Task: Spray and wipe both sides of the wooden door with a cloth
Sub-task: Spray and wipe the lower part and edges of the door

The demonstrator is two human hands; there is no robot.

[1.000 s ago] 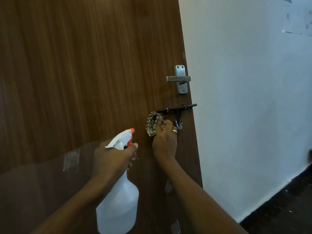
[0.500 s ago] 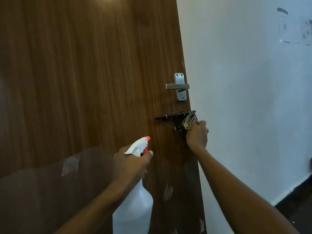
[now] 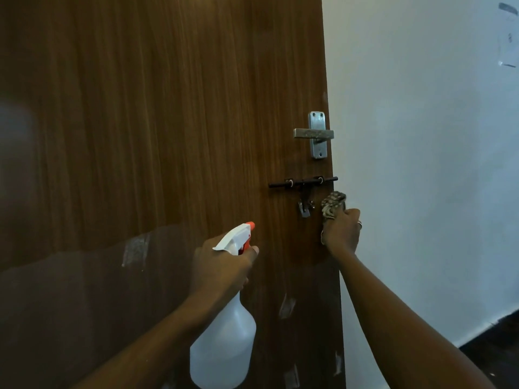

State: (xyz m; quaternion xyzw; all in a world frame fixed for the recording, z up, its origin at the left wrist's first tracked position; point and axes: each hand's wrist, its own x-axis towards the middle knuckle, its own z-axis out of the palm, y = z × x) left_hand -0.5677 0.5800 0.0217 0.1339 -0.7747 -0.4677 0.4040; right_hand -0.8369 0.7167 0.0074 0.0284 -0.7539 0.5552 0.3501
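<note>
A brown wooden door fills the left and centre. My left hand grips the neck of a white spray bottle with an orange nozzle, aimed at the door's lower middle. My right hand holds a bunched, patterned cloth against the door's right edge, just below the black sliding bolt. A silver lever handle sits above the bolt.
A white wall stands right of the door edge, with a paper sheet stuck at the top right. Dark floor shows at the lower right. Tape scraps cling to the door's lower half.
My right hand carried the cloth from left of the bolt's latch to the door's right edge, then slid slightly down. The left hand with the bottle shifted right.
</note>
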